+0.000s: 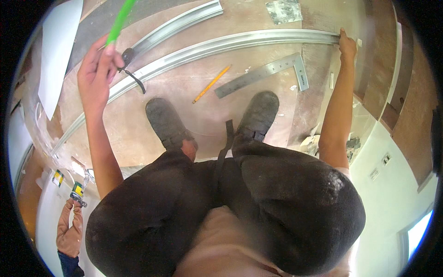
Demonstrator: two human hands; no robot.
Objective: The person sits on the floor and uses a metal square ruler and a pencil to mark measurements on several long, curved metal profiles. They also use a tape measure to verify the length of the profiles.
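Observation:
My left hand (pixel 96 76) is closed on a tape measure (pixel 128 56), whose dark body shows beside the fingers with a black wrist strap hanging down. Its green blade (pixel 121 21), blurred, runs up from the fingers past the upper edge. A long silvery metal channel (pixel 217 45) lies across the floor in front of my feet. Around its right end my right hand (pixel 347 45) is closed. Between my shoes and the channel are a yellow pencil (pixel 212 84) and a steel square (pixel 263 74).
Behind the long channel lies a shorter metal channel (pixel 175 23). A whitish scrap (pixel 284 11) rests at the top, and a white sheet (pixel 60 55) at the left. Rubble (pixel 310 144) sits by the right wall. At lower left another person (pixel 69 231) holds a green-yellow tool (pixel 77 189).

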